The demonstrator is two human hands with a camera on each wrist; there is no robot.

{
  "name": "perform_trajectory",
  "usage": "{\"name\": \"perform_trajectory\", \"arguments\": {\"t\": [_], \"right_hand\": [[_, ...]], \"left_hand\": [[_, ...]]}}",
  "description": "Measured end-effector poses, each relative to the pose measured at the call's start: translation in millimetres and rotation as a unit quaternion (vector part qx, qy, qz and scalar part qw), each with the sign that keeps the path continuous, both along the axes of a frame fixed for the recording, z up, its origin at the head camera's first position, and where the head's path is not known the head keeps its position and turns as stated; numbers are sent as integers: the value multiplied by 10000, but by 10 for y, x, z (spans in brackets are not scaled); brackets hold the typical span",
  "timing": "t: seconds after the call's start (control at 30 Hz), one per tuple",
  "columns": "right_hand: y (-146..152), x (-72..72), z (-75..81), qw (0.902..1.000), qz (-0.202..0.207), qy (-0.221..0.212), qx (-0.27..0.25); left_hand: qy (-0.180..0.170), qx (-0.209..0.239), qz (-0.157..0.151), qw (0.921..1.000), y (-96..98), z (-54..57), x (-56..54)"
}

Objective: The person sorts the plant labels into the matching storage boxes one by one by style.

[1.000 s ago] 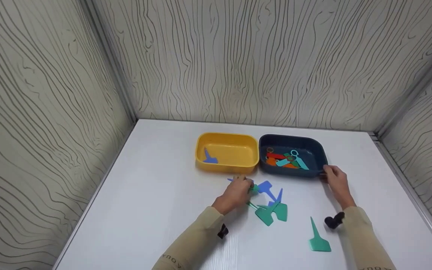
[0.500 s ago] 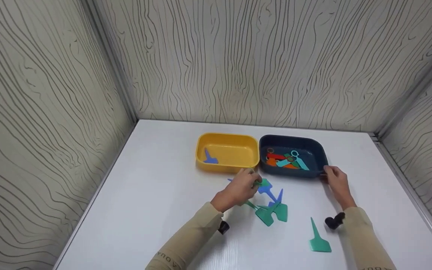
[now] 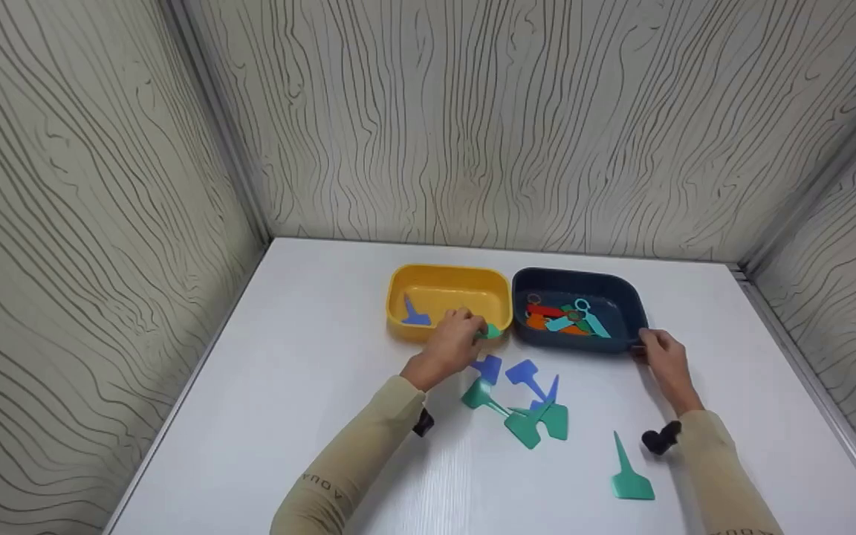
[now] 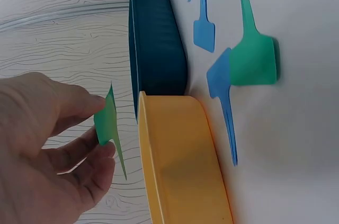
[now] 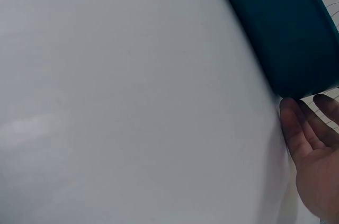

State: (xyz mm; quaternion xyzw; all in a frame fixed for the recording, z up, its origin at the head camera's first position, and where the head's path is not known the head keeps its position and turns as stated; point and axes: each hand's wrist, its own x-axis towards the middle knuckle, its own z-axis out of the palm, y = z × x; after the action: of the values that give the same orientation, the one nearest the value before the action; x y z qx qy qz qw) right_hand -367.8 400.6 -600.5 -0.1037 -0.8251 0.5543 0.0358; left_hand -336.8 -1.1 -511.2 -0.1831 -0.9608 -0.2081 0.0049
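Note:
My left hand (image 3: 452,343) pinches a green T-shaped plant label (image 4: 107,121) between thumb and fingers, over the front rim of the yellow bin (image 3: 449,275). A blue plant label (image 3: 416,315) lies inside that bin. My right hand (image 3: 667,364) touches the near right corner of the dark blue bin (image 5: 280,28) with its fingertips, the fingers fairly straight. On the table in front of the bins lie several blue and green labels, among them a blue one (image 3: 523,373) and overlapping green ones (image 3: 524,429). Another green label (image 3: 631,484) lies apart at the right.
The two bins stand side by side, touching. Inside the dark blue one lie red, orange, green and light-blue tags (image 3: 565,322), some with rings. Patterned panels (image 3: 465,126) enclose the white table (image 3: 309,349) at the back and sides.
My left hand has lifted the green label from the pile and carried it up and left over the yellow bin, uncovering blue and green labels. The right hand has stayed at the dark blue bin.

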Motion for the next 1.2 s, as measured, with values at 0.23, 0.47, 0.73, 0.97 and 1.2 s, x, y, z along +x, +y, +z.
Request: {"name": "perform_trajectory", "arguments": {"t": [0.23, 0.47, 0.73, 0.97, 1.2], "right_hand": [[12, 4, 10, 10000, 22, -35, 54], [-4, 1, 29, 9998, 26, -109, 162], [8, 10, 24, 9994, 45, -175, 309], [-11, 10, 32, 9995, -111, -116, 258], [-20, -15, 39, 9992, -186, -221, 268]], "left_hand": [[-41, -177, 222, 9996, -129, 2, -151], [-194, -107, 525, 9984, -230, -11, -277], [-372, -140, 848, 9956, -291, -3, -427], [-176, -209, 651, 9975, -335, -4, -532], [-217, -103, 672, 9974, -412, -20, -559]]}}
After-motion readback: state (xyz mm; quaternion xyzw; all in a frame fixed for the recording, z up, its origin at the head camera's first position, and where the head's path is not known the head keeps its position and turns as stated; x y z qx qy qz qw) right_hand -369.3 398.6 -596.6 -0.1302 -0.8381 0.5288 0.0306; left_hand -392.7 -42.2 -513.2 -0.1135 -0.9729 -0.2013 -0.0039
